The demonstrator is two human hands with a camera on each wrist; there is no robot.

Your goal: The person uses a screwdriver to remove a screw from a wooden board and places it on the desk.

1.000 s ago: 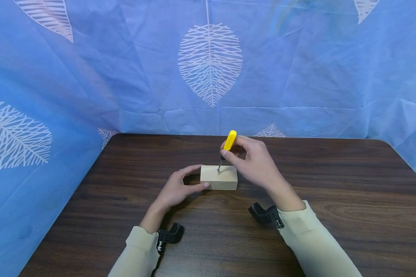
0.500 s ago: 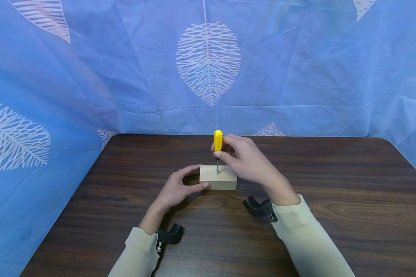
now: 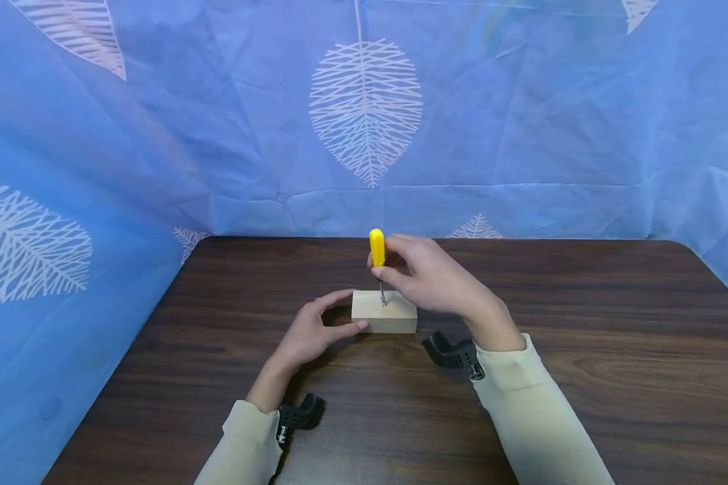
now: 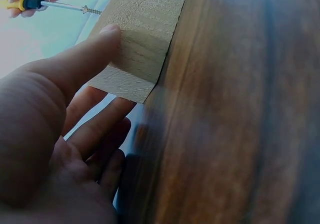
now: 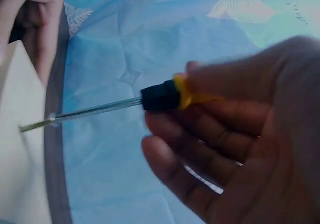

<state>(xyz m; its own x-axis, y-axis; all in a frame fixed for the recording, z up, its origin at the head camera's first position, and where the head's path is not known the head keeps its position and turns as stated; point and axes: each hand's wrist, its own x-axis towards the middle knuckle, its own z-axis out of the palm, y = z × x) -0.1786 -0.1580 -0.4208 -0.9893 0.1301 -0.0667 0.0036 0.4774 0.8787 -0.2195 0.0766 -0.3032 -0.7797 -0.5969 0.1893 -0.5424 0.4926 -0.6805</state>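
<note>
A pale wooden block (image 3: 394, 326) lies on the dark table. My left hand (image 3: 306, 330) grips its left end, thumb on the near side and fingers at the far side. A screw (image 4: 92, 10) stands in the block's top face, much of its thread showing. My right hand (image 3: 437, 279) pinches the yellow handle of a screwdriver (image 3: 377, 248) between thumb and fingers. In the right wrist view, the screwdriver's shaft (image 5: 100, 107) lines up with the screw (image 5: 36, 126), its tip at the screw head. The black collar below the handle also shows there.
Dark wood-grain tabletop (image 3: 582, 303) surrounds the block. A blue cloth (image 3: 249, 121) with white leaf prints hangs behind the table and along its left side. Black wrist mounts (image 3: 451, 350) sit at both cuffs.
My right hand has shifted left, bringing the screwdriver from a rightward lean to nearly upright, its top now leaning slightly left. My left hand and the block hold their place.
</note>
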